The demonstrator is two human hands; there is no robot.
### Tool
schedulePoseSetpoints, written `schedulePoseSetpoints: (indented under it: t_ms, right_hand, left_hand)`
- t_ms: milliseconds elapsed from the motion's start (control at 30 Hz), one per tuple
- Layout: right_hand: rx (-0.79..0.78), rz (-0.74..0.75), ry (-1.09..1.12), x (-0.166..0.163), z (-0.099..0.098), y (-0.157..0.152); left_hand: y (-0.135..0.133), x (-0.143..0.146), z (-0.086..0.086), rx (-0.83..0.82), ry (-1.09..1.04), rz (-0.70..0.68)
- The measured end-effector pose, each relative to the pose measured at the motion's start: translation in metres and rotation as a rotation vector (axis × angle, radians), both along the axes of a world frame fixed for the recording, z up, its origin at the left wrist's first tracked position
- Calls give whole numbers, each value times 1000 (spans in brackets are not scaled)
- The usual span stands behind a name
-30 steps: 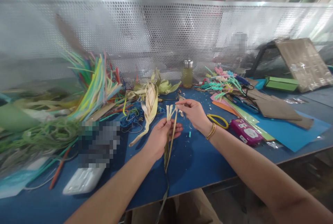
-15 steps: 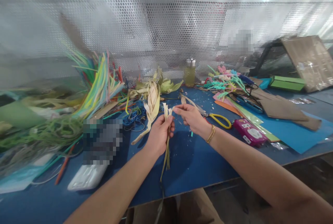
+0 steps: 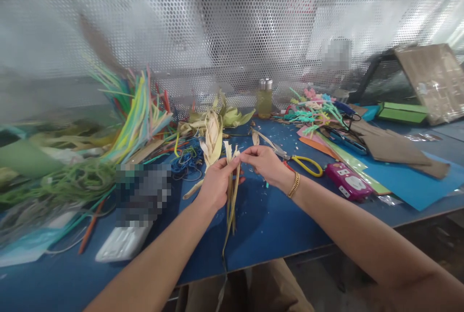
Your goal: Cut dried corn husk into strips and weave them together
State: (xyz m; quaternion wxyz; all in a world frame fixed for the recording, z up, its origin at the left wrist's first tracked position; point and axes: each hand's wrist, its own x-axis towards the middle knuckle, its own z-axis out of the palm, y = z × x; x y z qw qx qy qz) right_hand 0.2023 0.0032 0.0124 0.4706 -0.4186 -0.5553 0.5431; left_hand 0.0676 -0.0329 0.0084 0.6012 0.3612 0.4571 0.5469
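In the head view, my left hand (image 3: 214,181) is closed around a small bundle of dried corn husk strips (image 3: 232,208). Their pale, frayed ends stick up above the thumb, and the thin tails hang below the fist toward the table's front edge. My right hand (image 3: 268,164) pinches a strip at the top of the bundle, its fingertips meeting the left thumb; the pinched bit is mostly hidden. Just behind the left hand lies a braided corn husk piece (image 3: 212,133). Scissors with yellow handles (image 3: 307,166) rest right of my right hand.
Tangled green cords (image 3: 68,177) and colourful strips (image 3: 136,114) crowd the left, beside a white device (image 3: 123,242). A lidded bottle (image 3: 265,99) stands at the back. Rightward lie a purple box-like object (image 3: 347,180), blue sheets (image 3: 409,189) and cardboard (image 3: 393,150). A perforated metal screen (image 3: 246,36) borders the table.
My left hand has turned, its back now more toward me, and the strips' tails have spread slightly. The right hand stays pinched close to the left thumb.
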Motion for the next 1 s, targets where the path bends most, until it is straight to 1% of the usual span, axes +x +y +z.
schedulePoseSetpoints:
  t_ms: [100,233,333,500,600,667,733,833,1000]
  right_hand:
    - [-35,35,24,0,1,-1]
    - [-69,33,44,0,0,-1]
    - [-83,44,57,-2,-2,-1]
    - [-64,39,58,-3,-4,-2]
    - [-55,97,49,-1,0,-5]
    - [-21,126,43,-1,2,-6]
    - [0,108,31,-1,2,-6]
    - [-35,43,4,-3,-1,-5]
    - [-50,-76,-41,-7,-9,-3]
  left_hand:
    - [1,-2,0,-10,-21,-8]
    - [1,-1,0,-3,20,5]
    - [1,-3,2,-22,36,-20]
    - [-2,-3,8,-38,20,-62]
    - [-3,-2,7,-33,31,-57]
    - [-2,-2,4,-32,43,-46]
    - [0,-3,1,-37,52,-41]
    - [1,-5,-2,-19,57,-67]
    - [0,-5,-1,3,67,-111]
